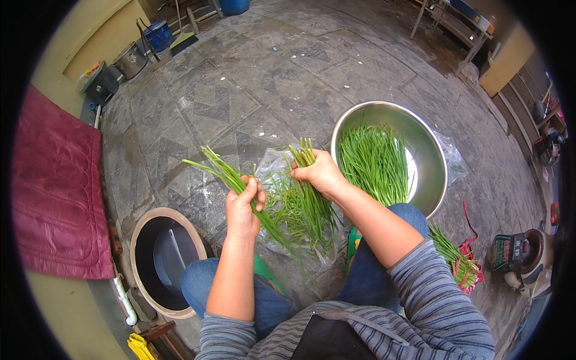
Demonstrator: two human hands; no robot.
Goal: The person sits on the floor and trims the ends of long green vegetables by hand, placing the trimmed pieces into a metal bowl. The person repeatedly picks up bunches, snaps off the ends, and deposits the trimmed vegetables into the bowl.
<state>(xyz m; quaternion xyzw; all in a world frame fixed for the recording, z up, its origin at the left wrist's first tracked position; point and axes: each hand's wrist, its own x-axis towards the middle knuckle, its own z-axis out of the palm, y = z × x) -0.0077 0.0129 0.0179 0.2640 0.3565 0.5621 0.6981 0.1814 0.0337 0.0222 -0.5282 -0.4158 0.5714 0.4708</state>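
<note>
My left hand (pixel 245 204) holds a small bunch of long green stalks, like garlic chives (pixel 227 173), their pale ends pointing up and to the left. My right hand (pixel 316 172) grips a thicker bunch of the same greens (pixel 315 209), cut ends up and leaves hanging down. Below and between the hands, loose trimmings (pixel 288 204) lie on a clear plastic bag (pixel 272 162) on the floor. A wide steel basin (pixel 429 135) to the right holds a large heap of chives (pixel 373 162).
Left of my knees stands a round dark-lined pot (pixel 168 258) with liquid inside. At my right lies a tied bundle of chives (pixel 454 256) beside a red bag (pixel 478 272). A maroon quilted cover (pixel 58 193) hangs at left; a broom (pixel 183 41) stands further off.
</note>
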